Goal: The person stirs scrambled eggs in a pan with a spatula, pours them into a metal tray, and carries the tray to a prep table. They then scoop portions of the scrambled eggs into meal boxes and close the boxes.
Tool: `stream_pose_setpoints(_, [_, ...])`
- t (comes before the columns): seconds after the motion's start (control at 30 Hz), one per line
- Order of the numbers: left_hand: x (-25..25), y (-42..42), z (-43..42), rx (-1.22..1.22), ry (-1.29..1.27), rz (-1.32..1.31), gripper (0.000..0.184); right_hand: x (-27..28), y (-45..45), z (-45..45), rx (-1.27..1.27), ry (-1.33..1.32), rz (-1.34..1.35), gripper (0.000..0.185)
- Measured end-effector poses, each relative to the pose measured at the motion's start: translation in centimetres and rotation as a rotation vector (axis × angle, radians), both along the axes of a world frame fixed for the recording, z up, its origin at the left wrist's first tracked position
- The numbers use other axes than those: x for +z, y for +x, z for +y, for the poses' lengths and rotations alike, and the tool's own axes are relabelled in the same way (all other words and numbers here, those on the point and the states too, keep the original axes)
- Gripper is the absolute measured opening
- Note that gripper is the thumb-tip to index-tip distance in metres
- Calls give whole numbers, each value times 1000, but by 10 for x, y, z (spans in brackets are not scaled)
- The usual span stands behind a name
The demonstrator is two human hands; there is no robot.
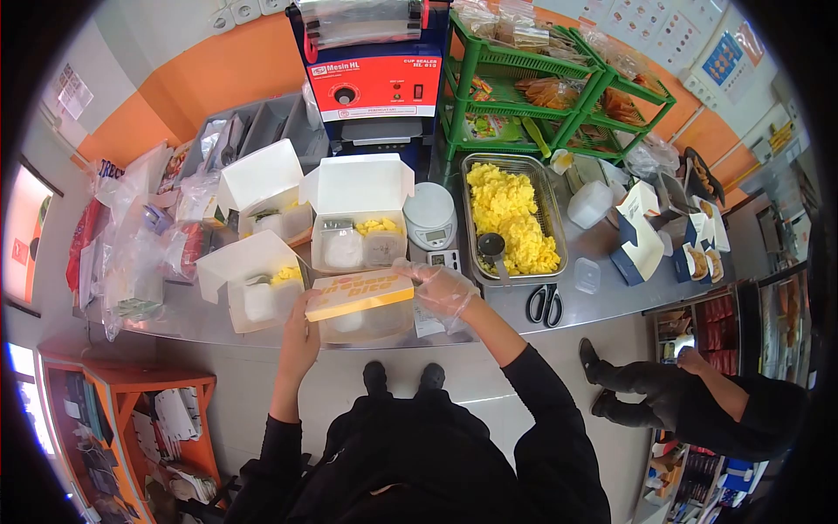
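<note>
Both hands are on the yellow and white printed lid of a food box at the counter's front edge. My left hand holds the lid's left end. My right hand, in a clear plastic glove, grips its right end. Beneath the partly lowered lid, part of the box's inside shows. Behind it stands an open box with white rice, yellow egg and a small clear cup. Two more open boxes with food are to the left.
A white scale, a glass tray of scrambled egg with a black scoop, and black scissors are to the right. Behind stand a red cup sealer and green racks. Another person stands at the right.
</note>
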State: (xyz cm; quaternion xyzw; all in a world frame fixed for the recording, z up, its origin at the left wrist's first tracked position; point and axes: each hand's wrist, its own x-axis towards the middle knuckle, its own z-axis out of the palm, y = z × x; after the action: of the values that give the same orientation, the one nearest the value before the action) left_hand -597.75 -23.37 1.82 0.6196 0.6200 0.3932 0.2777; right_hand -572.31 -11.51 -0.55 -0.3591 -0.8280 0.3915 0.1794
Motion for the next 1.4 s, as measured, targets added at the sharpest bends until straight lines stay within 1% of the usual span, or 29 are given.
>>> stream_pose_setpoints(0.1, [7,0,2,-12,-52,-8,34,-4,2,4,33,49,-7,40])
stream_pose_setpoints(0.13, [9,-1,3,1,-37,52,33,-6,2,6,45,73,-18,40])
stream_pose_setpoints(0.2, [18,-1,8,25,-8,171,31,-2,3,13,70,32,21,36])
stream_pose_setpoints(0.23, [24,-1,10,63,-66,195,30,0,3,16,82,9,40,34])
stream_pose_setpoints(0.3, [45,2,19,139,-179,242,31,28,-3,18,-30,-193,-72,29])
stream_pose_setpoints(0.33, [45,-2,24,149,-193,270,32,41,-7,20,-85,-292,-128,28])
stream_pose_setpoints(0.4, [41,-12,32,171,-223,326,34,54,-10,27,-95,-130,-229,27])
stream_pose_setpoints(0.43, [40,-15,34,155,-218,310,34,57,-11,29,-99,-49,-278,27])
stream_pose_setpoints(0.53, [38,-23,37,103,-191,259,33,58,-7,29,-102,9,-76,29])
stream_pose_setpoints(0.63, [36,-27,32,47,-161,192,32,72,1,18,-188,128,10,27])
stream_pose_setpoints(0.73, [41,-27,28,17,-145,134,32,114,13,-28,-440,352,-238,25])
stream_pose_setpoints(0.8, [41,-26,26,18,-134,112,32,109,8,-64,-471,110,-213,22])
stream_pose_setpoints(0.83, [42,-26,25,32,-185,127,32,97,-1,-79,-406,-25,-276,22])
stream_pose_setpoints(0.87, [45,-25,23,38,-240,146,32,78,-16,-94,-345,-165,-335,24])
stream_pose_setpoints(0.9, [46,-24,23,40,-293,166,32,54,-31,-107,-355,-189,-395,32])
stream_pose_setpoints(0.93, [42,-24,22,21,-264,165,32,31,-45,-117,-366,-213,-457,42])
stream_pose_setpoints(1.0, [31,-28,19,-16,-210,159,31,8,-62,-133,-459,-217,-442,52])
stream_pose_setpoints(1.03, [28,-28,18,-33,-225,128,32,0,-68,-138,-504,-220,-436,57])
stream_pose_setpoints(1.13, [22,-29,17,-83,-253,74,35,31,-82,-144,-282,-196,-397,67])
stream_pose_setpoints(1.23, [17,-28,16,-104,-240,60,35,17,-98,-147,-278,-176,-312,68])
stream_pose_setpoints(1.33, [17,-27,16,-133,-239,6,36,14,-80,-147,-142,-160,-304,44])
stream_pose_setpoints(1.4, [18,-26,16,-149,-245,-41,36,41,-43,-138,-320,-50,-40,33])
